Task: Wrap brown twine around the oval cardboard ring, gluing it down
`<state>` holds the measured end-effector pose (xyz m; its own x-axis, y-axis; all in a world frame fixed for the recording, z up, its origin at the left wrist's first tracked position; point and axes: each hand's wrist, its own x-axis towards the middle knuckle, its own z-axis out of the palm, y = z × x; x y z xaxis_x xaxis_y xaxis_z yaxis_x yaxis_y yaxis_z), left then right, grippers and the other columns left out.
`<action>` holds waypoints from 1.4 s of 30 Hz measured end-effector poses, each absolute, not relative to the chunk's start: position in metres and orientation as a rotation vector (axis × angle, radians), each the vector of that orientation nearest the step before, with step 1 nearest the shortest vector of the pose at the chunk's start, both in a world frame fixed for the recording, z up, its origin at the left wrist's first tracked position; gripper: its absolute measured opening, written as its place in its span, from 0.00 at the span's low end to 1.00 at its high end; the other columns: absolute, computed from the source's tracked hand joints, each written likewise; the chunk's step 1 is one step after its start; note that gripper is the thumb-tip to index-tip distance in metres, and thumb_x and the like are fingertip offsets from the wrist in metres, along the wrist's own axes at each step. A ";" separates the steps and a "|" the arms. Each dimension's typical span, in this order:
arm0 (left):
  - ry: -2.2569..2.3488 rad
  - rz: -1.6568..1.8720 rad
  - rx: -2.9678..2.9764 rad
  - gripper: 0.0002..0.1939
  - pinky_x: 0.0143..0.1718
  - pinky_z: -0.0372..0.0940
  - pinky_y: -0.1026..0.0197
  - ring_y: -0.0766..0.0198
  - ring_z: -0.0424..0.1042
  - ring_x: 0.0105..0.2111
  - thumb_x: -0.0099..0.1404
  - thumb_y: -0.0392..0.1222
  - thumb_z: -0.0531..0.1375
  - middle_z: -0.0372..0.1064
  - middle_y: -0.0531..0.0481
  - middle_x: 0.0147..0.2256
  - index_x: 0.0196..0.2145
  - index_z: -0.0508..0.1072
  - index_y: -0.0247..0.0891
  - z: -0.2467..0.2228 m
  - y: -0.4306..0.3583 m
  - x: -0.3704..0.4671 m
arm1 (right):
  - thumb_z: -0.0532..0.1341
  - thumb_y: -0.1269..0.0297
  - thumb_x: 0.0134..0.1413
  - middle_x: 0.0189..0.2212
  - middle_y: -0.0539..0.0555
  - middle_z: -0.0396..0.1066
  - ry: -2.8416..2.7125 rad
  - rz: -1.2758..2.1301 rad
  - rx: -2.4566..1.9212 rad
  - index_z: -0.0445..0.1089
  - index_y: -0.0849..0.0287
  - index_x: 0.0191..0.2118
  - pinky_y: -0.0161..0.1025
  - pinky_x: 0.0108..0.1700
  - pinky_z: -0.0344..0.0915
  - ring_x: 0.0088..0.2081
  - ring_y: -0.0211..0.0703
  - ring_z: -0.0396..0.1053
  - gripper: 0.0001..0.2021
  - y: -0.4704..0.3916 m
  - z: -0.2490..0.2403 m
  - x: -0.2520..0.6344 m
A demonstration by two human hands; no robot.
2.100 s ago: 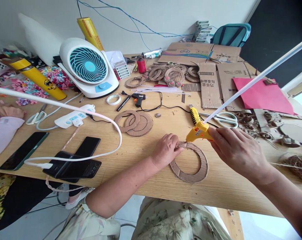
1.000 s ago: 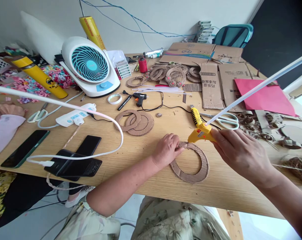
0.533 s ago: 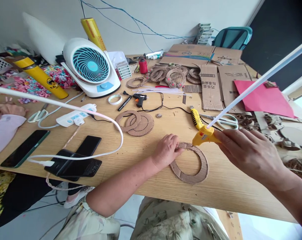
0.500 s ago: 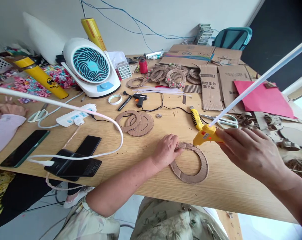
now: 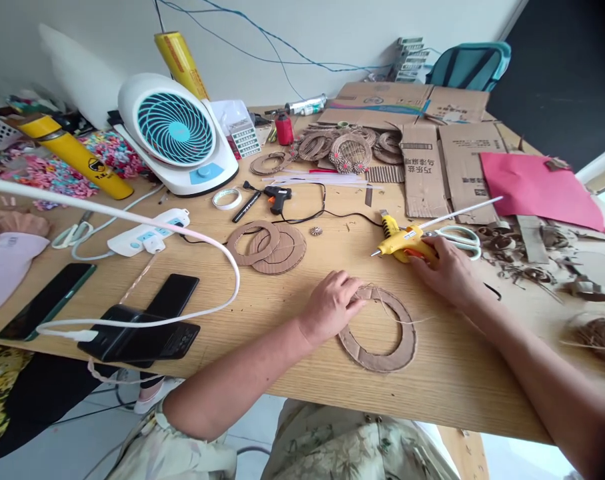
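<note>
Far left: a white desk fan with a teal grille (image 5: 175,130) stands at the back of the pale wooden table (image 5: 292,373); nearer lie a white power strip (image 5: 145,232) and two dark phones (image 5: 155,320).
Left hand: the left hand (image 5: 329,307) lies palm down, fingers curled, pinching and pressing the far-left edge of the flat brown cardboard ring (image 5: 379,330), which sits near the table's front edge.
Ring: a thin pale thread of glue trails from its far edge toward the right.
Right hand: the right hand (image 5: 445,270) is closed around the yellow hot glue gun (image 5: 405,241), just beyond the ring to its right.
Change: a moment ago the gun's nozzle was at the ring's far edge by the left fingers; now it is lowered to the table beside the scissors (image 5: 455,237), nozzle pointing left.
Meaning: this glue spot looks finished; the left hand seems to be holding the joint while it sets.
Far right: flattened cardboard (image 5: 432,160) and a pink paper sheet (image 5: 537,190).
</note>
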<state>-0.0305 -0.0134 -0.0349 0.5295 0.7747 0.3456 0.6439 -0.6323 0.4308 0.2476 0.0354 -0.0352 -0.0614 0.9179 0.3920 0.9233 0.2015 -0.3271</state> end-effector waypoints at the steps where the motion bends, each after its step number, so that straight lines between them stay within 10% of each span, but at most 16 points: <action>1: 1.176 0.764 2.548 0.13 0.48 0.69 0.55 0.57 0.70 0.44 0.64 0.37 0.67 0.69 0.47 0.42 0.45 0.71 0.38 -0.035 -0.014 -0.031 | 0.57 0.48 0.59 0.40 0.62 0.74 -1.968 -0.018 -1.707 0.67 0.62 0.51 0.46 0.41 0.68 0.39 0.52 0.71 0.23 0.036 -0.038 0.249; 8: 1.113 0.787 2.650 0.06 0.48 0.70 0.57 0.59 0.69 0.42 0.67 0.35 0.63 0.70 0.47 0.40 0.43 0.73 0.35 -0.035 -0.016 -0.032 | 0.59 0.43 0.59 0.47 0.67 0.70 -1.958 -0.300 -1.709 0.70 0.61 0.52 0.55 0.51 0.64 0.49 0.62 0.68 0.27 0.011 -0.017 0.239; 13: 1.102 0.778 2.664 0.06 0.48 0.70 0.56 0.58 0.69 0.42 0.69 0.36 0.61 0.71 0.46 0.40 0.44 0.73 0.34 -0.034 -0.016 -0.031 | 0.60 0.51 0.62 0.41 0.57 0.73 -2.238 0.198 -1.399 0.66 0.56 0.57 0.43 0.41 0.68 0.39 0.47 0.72 0.22 -0.028 0.000 0.196; 19: 1.124 0.742 2.644 0.07 0.48 0.69 0.56 0.57 0.68 0.43 0.68 0.35 0.62 0.70 0.46 0.41 0.45 0.72 0.35 -0.032 -0.017 -0.031 | 0.52 0.63 0.68 0.32 0.54 0.72 -2.237 0.274 -1.387 0.74 0.57 0.41 0.37 0.32 0.63 0.30 0.39 0.69 0.13 -0.032 -0.014 0.188; 42: 1.111 0.604 3.017 0.12 0.42 0.69 0.59 0.59 0.68 0.39 0.72 0.33 0.55 0.69 0.47 0.37 0.50 0.72 0.31 -0.034 -0.019 -0.030 | 0.53 0.63 0.69 0.34 0.55 0.71 -2.209 0.443 -1.387 0.74 0.56 0.38 0.37 0.34 0.65 0.32 0.39 0.69 0.13 -0.034 -0.017 0.193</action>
